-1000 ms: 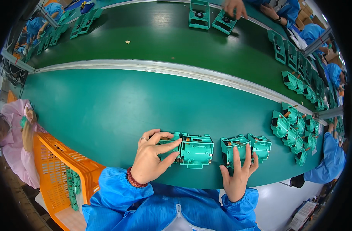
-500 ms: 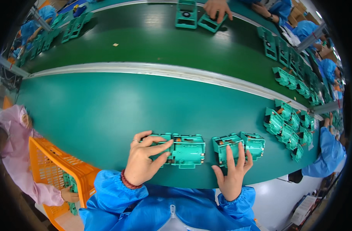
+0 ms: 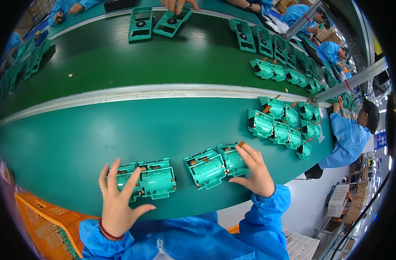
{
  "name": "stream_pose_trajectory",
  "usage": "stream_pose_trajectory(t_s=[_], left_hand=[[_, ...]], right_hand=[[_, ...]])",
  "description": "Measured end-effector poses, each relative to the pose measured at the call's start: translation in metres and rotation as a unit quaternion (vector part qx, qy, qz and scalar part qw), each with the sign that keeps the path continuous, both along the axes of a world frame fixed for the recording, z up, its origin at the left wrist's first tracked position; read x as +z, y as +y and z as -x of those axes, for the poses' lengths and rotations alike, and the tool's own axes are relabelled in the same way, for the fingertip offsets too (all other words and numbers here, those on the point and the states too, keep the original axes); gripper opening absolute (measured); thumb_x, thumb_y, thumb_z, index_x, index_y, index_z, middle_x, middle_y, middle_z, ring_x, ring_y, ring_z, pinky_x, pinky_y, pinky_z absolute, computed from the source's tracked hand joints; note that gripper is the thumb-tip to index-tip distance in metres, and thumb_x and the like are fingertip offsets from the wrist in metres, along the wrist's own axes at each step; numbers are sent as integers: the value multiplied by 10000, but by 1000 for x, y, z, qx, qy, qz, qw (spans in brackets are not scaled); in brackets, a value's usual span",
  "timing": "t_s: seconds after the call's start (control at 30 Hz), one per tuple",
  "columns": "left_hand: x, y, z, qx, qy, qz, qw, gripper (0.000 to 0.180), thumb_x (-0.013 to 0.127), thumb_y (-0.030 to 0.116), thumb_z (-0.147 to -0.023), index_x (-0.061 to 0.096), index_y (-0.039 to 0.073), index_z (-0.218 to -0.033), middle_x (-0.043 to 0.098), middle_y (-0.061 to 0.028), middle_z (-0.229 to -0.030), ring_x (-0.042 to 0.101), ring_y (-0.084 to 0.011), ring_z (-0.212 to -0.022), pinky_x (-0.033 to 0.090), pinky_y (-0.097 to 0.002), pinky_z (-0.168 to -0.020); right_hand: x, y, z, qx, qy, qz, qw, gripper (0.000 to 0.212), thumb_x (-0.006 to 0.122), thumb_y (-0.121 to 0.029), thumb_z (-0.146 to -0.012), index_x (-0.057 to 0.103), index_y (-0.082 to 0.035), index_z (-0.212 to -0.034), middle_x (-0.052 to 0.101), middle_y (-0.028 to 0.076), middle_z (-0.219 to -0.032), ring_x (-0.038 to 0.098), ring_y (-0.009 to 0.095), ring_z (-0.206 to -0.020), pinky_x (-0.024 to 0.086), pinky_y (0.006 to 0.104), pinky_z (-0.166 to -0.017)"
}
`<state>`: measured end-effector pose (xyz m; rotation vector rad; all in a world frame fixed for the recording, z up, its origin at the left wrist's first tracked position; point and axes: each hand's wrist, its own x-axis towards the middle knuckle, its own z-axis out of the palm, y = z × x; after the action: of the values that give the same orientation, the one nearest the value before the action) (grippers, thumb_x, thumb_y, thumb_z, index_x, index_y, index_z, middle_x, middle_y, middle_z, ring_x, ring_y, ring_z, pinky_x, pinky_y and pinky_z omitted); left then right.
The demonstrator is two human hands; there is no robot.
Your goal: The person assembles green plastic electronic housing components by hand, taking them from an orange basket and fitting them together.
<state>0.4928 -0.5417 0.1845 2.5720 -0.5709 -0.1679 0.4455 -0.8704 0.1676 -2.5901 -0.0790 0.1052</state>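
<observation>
Two pairs of green plastic housings with small metal contacts lie near the front edge of the green table. My left hand (image 3: 120,206) is over the left pair, fingers spread and fingertips on the left housing (image 3: 125,182), partly covering it. Its thumb points away, touching no housing. Beside that one sits another housing (image 3: 157,180). In the right pair, the nearer housing (image 3: 205,169) lies tilted and untouched. My right hand (image 3: 255,171) grips the right end of the other housing (image 3: 231,159), fingers at its upper edge and thumb at its lower edge.
More green housings (image 3: 281,130) stand grouped at the table's right. Beyond a pale rail (image 3: 120,92), a green belt carries flat green panels (image 3: 140,24), where another person's hand (image 3: 179,5) works. An orange crate (image 3: 46,221) stands at lower left. A blue-sleeved co-worker (image 3: 347,138) sits at right.
The view has swung to the right. My right hand has moved from the left housing of the right pair to the right end of its neighbour. My left hand's fingers have spread wider.
</observation>
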Motion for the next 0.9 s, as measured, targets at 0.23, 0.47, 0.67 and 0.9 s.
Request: stream_pose_trajectory(t_s=[0.23, 0.47, 0.67, 0.9], left_hand=[[-5, -2, -5, 23, 12, -33, 999, 844, 800, 56, -405, 503, 103, -1194, 253, -161, -1357, 276, -380, -1208, 310, -458, -964], [-3, 6, -9, 11, 8, -28, 1000, 796, 801, 79, -409, 537, 106, -1159, 247, -161, -1374, 272, -383, -1212, 307, -458, -970], [0, 2, -2, -5, -20, -83, 996, 735, 792, 166, -482, 531, 136, -1169, 327, -109, -1345, 297, -408, -1170, 305, -485, -946], [-7, -4, -6, -10, 5, -109, 994, 764, 761, 282, -550, 454, 162, -1239, 459, -45, -1209, 369, -391, -1082, 325, -504, -857]], right_hand=[[-5, 25, 0, 28, 9, -145, 989, 975, 785, -180, -598, 192, -38, -1359, 268, 202, -1349, 300, 374, -1222, 298, 412, -998], [-12, 23, 9, -66, 25, -372, 926, 1008, 802, -251, -576, 201, -41, -1357, 257, 206, -1353, 274, 381, -1239, 323, 466, -968], [16, 59, -11, 67, -69, 79, 992, 848, 776, -352, -532, 414, -163, -1275, 315, 114, -1346, 325, 406, -1158, 349, 482, -926], [3, 91, -24, 55, 13, 186, 981, 756, 742, -274, -591, 393, -278, -1261, 407, 15, -1233, 393, 364, -1053, 393, 554, -728]])
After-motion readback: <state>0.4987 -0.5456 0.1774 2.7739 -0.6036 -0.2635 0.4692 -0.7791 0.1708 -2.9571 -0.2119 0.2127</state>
